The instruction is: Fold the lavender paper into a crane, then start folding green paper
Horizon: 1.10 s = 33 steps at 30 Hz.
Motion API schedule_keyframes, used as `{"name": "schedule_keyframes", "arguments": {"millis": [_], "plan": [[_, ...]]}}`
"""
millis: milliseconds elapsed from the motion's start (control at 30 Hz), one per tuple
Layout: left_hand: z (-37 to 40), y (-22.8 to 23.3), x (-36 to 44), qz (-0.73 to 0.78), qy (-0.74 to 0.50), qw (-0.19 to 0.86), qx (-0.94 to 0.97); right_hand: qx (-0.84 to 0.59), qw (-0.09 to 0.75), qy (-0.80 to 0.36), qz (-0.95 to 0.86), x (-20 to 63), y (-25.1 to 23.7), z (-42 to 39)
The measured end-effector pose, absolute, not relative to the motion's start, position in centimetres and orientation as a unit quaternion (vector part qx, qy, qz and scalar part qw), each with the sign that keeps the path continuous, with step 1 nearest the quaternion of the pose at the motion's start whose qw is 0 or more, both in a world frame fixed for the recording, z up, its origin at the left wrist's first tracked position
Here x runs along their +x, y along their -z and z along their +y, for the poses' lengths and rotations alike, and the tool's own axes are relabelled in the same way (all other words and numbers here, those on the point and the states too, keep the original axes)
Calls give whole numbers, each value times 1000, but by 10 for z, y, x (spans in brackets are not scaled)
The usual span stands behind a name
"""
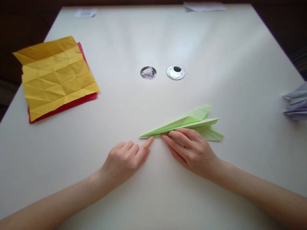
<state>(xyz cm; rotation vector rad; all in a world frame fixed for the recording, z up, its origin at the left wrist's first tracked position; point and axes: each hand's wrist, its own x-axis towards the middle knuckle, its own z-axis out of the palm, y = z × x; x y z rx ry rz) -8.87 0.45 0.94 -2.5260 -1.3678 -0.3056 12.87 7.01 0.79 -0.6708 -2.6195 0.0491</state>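
Note:
A light green paper airplane [182, 123] lies on the white table, its narrow nose pointing left and its folded wings spreading to the right. My right hand [192, 150] is closed on the near edge of the plane around its middle, fingers bent; part of the near wing is hidden behind them. With its index finger stretched out, my left hand [128, 158] touches the near edge just behind the nose. The other fingers of that hand are curled and hold nothing; its thumb lies below the index finger, apart from the paper.
Creased yellow paper [59, 76] lies over a red sheet [32, 119] at the left. Beyond the plane are a table hole [148, 73] stuffed with crumpled material and a silvery ring [171, 74]. Folded greyish-purple paper [297, 103] sits at the right; paper pieces [205, 7] lie along the far edge.

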Motion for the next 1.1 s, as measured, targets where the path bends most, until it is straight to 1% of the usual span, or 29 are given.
{"name": "schedule_keyframes", "arguments": {"millis": [133,333,433,600,767,867,900,967,1033,1100], "plan": [[7,-10,-93,-473,105,107,-868,-242,216,-19,-946,129,-7,70],[12,-11,-99,-496,131,-7,-858,-240,211,-19,-947,128,-8,71],[13,-11,-102,-497,135,-27,-857,-239,208,-23,-948,129,-9,71],[13,-11,-105,-482,120,28,-867,-240,204,-23,-949,130,-9,71],[14,-9,-116,-412,94,135,-896,-239,206,-30,-949,130,-8,72],[16,-8,-120,-379,110,153,-906,-240,205,-31,-948,130,-8,72],[17,-8,-120,-385,133,141,-902,-241,206,-31,-948,130,-8,72],[21,-7,-118,-424,196,80,-880,-243,209,-31,-947,129,-9,72],[27,-7,-114,-470,246,-21,-847,-244,210,-31,-946,129,-10,72],[34,-7,-108,-482,259,-117,-829,-245,210,-29,-946,130,-11,74]]}}
